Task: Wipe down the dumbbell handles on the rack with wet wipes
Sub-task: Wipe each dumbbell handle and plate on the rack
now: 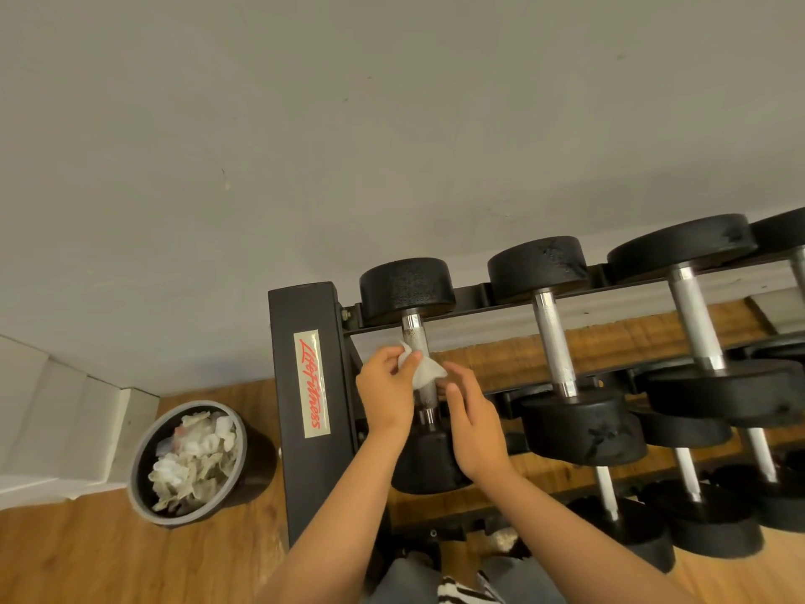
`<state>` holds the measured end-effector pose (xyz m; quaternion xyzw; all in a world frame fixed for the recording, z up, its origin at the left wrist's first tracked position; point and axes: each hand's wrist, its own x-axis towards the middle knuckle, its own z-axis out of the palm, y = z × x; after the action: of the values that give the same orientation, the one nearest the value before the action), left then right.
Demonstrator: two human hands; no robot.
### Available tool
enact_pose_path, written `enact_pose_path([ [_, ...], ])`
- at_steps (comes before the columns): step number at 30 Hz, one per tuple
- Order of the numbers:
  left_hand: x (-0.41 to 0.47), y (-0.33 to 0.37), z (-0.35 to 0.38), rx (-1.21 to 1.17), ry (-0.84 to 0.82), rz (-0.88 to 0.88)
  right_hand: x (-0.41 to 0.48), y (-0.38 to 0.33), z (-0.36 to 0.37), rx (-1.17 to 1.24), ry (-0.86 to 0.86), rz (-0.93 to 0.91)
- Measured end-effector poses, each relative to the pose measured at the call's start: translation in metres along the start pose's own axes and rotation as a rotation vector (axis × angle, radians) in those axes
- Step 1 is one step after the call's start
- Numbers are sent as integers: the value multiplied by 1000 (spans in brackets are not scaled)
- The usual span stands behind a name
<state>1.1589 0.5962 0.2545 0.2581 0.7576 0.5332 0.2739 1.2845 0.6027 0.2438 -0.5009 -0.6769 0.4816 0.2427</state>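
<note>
A black dumbbell rack (310,385) stands against the wall, with several black dumbbells on its top tier. The leftmost dumbbell has a silver knurled handle (414,334). A white wet wipe (423,371) is wrapped against the middle of that handle. My left hand (386,389) pinches the wipe's left side. My right hand (471,422) is at the wipe's right side, fingers toward the handle; its fingertips are hidden behind the hand. Two more silver handles, a middle handle (554,344) and a right handle (695,318), lie bare to the right.
A round grey bin (143,466) full of crumpled used wipes sits on the wooden floor left of the rack. Lower tiers hold more dumbbells (705,523). A grey wall rises behind the rack. My knees show at the bottom edge.
</note>
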Motion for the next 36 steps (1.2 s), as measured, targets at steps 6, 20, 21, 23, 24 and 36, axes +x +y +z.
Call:
enact_pose_path([
  [6,9,14,8,-101,-3,-52,0,0,1,-10,6,1],
  [20,21,13,20,-241,22,-123,0,-5,0,-57,11,26],
  [21,16,11,22,-235,72,-108,0,-4,0,-59,9,26],
  [23,9,8,21,-192,139,-51,0,-3,0,-64,9,26],
  [24,8,8,21,-181,152,-39,0,-2,0,-64,11,25],
  [36,22,22,30,-155,220,-106,-1,-3,0,-44,7,15],
])
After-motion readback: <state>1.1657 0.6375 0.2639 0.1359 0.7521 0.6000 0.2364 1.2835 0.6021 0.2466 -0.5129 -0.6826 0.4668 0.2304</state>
